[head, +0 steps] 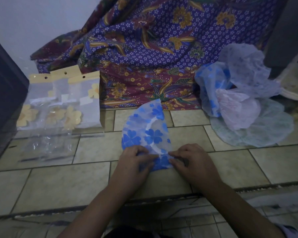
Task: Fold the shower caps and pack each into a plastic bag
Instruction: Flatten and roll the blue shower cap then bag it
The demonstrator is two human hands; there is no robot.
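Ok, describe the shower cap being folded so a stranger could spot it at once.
Start at the purple patterned cloth at the back; on the tiled floor in front of it lies a shower cap with blue flowers. The left hand and right hand hold its near end. Unlike the crumpled heap of caps to the right, it lies flat, folded into a half-moon.
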